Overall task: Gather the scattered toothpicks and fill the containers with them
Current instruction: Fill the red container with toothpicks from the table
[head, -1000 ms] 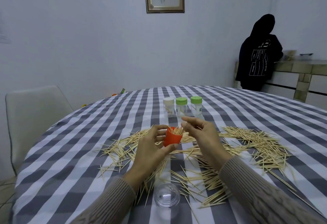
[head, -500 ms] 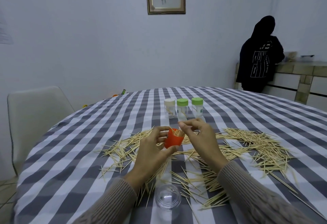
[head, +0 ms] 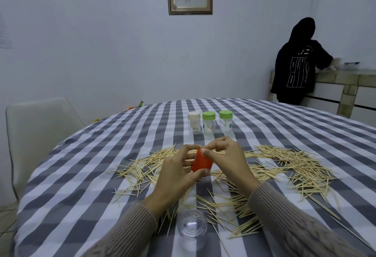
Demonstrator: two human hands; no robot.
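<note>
The desk (head: 264,126), covered in a grey-and-white checked cloth, carries all task items. The cloth is soft and may ruck under a sweeping hand, so gather with a light touch.

The scattered toothpicks (head: 295,165) lie in a broad arc across the middle of the desk, from left of the hands to a dense pile at the right, with looser groups on the near side. Judged from their form, they are very light, thin, stiff and pointed. They will likely roll and slip apart if taken singly. Take hold of a small bundle at mid-length, points aligned, rather than by the tips.

Three capped containers (head: 208,123) stand in a row on the far side of the desk, each with only a few toothpicks visible inside. A clear lid-like dome (head: 192,226) rests at the near edge, between the sleeves.

The orange container (head: 202,162) is held above the desk centre. It looks like light, rigid plastic with a smooth wall; grip it round the body.

The left hand (head: 175,173) grasps the orange container, fingers and thumb curled round its wall. The right hand (head: 227,157) pinches toothpicks at the container mouth, fingertips closed together. How full it is cannot be seen.
</note>
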